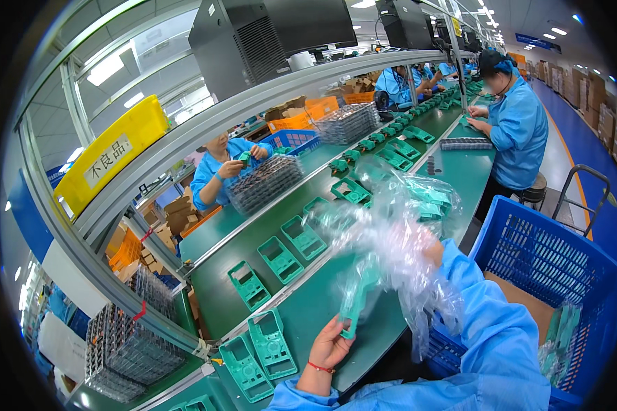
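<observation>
My left hand (329,348), with a red cord at the wrist, pinches the lower end of a green plastic housing (353,312). The housing stands tilted over the near strip of the bench, its upper part behind or inside clear film. Crumpled clear plastic bags (428,291) hang from my right hand (426,246), which is closed on them. Motion and glare blur those bags, so their number is unclear. Beyond my right hand, more green housings (432,202) lie bagged on the bench. Two bare housings (273,342) rest left of my left hand.
Green housings (279,259) line the conveyor belt (219,312). A blue crate (541,240) at my right holds bagged housings (562,335) and cardboard. Co-workers sit across the belt (219,168) and farther along it (517,130). A metal frame (253,103) with a yellow bin (116,154) spans overhead.
</observation>
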A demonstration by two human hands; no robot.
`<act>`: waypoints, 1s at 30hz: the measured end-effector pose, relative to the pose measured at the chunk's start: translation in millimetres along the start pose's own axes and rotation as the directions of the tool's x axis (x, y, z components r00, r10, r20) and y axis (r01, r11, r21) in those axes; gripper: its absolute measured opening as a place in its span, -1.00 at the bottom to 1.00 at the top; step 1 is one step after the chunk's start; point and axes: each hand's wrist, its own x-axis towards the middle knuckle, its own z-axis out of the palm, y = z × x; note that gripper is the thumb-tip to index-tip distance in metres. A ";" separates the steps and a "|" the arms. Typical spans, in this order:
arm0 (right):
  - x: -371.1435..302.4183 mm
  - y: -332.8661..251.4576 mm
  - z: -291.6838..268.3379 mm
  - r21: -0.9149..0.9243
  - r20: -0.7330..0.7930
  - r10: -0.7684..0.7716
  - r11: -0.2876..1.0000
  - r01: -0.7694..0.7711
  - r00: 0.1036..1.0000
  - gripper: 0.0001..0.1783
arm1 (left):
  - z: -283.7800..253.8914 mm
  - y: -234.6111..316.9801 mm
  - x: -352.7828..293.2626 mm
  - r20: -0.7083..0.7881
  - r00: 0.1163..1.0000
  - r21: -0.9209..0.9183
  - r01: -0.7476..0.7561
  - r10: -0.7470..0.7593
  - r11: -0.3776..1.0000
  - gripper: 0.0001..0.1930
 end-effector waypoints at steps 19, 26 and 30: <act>-59.1 -19.8 -30.8 -0.533 0.395 -0.026 0.808 0.252 0.918 -0.22 | 22.1 -6.6 -3.0 -0.001 0.987 0.179 -0.155 0.158 0.971 -0.51; -44.4 -19.9 33.7 -0.315 0.297 0.274 0.932 -0.177 0.915 -0.43 | -10.0 -13.8 8.1 0.168 0.762 0.951 -0.292 0.626 0.101 -0.59; -43.1 -27.6 43.2 -0.371 0.321 0.122 0.929 0.006 0.939 -0.55 | -3.9 -8.9 5.4 0.282 0.752 0.958 -0.254 0.596 -0.133 -0.68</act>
